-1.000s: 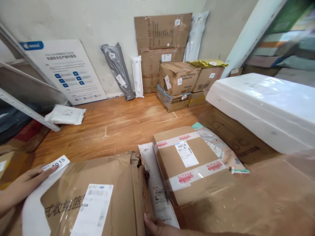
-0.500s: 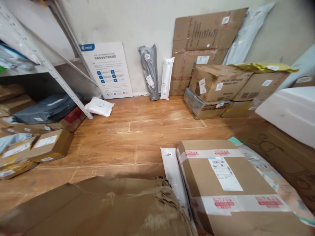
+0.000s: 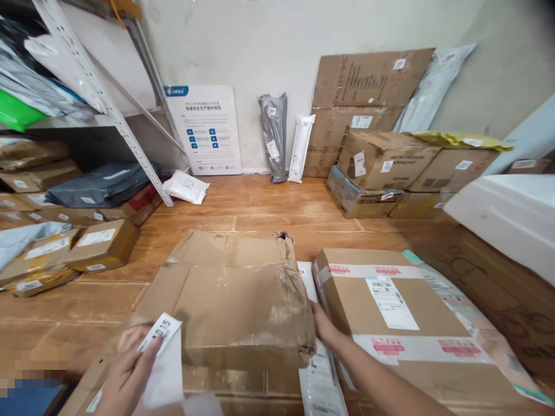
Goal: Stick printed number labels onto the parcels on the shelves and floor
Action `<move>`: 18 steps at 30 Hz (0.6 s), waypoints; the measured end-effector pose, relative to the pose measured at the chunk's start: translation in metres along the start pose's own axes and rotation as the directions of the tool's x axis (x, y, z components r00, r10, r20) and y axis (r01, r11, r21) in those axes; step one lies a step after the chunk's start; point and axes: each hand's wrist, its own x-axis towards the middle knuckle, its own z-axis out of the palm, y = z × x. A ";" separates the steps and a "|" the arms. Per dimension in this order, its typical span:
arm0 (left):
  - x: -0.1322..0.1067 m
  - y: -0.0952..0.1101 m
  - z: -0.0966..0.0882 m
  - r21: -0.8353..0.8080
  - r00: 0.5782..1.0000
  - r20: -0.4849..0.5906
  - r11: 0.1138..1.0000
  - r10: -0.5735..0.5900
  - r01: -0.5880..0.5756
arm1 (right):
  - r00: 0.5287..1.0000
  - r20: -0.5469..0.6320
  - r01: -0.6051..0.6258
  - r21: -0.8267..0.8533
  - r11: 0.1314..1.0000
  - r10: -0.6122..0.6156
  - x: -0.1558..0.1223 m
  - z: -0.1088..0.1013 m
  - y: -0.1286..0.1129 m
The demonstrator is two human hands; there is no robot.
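Note:
A large worn cardboard box point(image 3: 243, 306), with a crumpled, torn right edge, is in front of me at the lower middle. My left hand point(image 3: 132, 367) is closed at its near left side, pinching a white label strip point(image 3: 167, 352) printed with a number ending in 015 between thumb and fingers. The strip hangs down over the box. Against the box's right side lies my right hand point(image 3: 319, 322), gripping it, with the fingertips hidden from sight. Just right of it is a big taped carton point(image 3: 359, 315) with a white shipping label.
A long white parcel point(image 3: 323, 381) lies between the two boxes. Stacked cartons point(image 3: 385, 156) stand by the back wall, near a grey wrapped parcel point(image 3: 274, 141). At left is a metal shelf point(image 3: 108, 115) with parcels, and small boxes point(image 3: 104, 245) on the wooden floor.
Both hands have come into view, the left with the label strip. The worn box now shows higher and more fully in view. The camera view has shifted slightly.

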 end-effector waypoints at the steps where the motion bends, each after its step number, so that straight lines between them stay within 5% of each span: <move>1: -0.001 -0.006 0.008 -0.011 0.999 0.036 1.000 0.013 -0.012 | 0.999 -0.041 -0.003 -0.041 0.999 0.001 0.004 -0.006 0.002; 5: -0.010 -0.013 0.020 0.071 0.990 0.136 0.997 -0.031 0.021 | 0.968 -0.250 -0.023 -0.203 0.979 -0.029 -0.033 -0.016 0.025; 7: -0.022 -0.005 0.016 0.119 0.990 0.116 0.991 -0.082 0.068 | 0.966 -0.238 0.027 -0.299 0.954 -0.102 -0.073 -0.008 0.034; 10: -0.049 0.020 0.012 0.090 0.986 0.166 0.996 -0.035 0.021 | 0.976 0.202 0.149 -0.343 0.927 -0.082 -0.125 0.015 0.028; 12: -0.066 0.041 0.015 -0.060 0.933 0.349 0.996 0.085 -0.068 | 0.868 0.491 0.211 -0.236 0.949 -0.071 -0.141 0.032 0.012; 13: -0.072 0.051 0.019 -0.164 0.871 0.465 0.982 0.162 -0.095 | 0.819 0.569 0.209 -0.173 0.963 -0.075 -0.143 0.040 0.003; 16: -0.080 0.073 0.035 -0.362 0.734 0.595 0.924 0.328 -0.120 | 0.809 0.585 0.152 -0.114 0.982 -0.058 -0.138 0.062 -0.015; 18: -0.080 0.081 0.044 -0.402 0.729 0.582 0.907 0.361 -0.128 | 0.842 0.540 0.089 -0.135 0.987 -0.002 -0.133 0.073 -0.015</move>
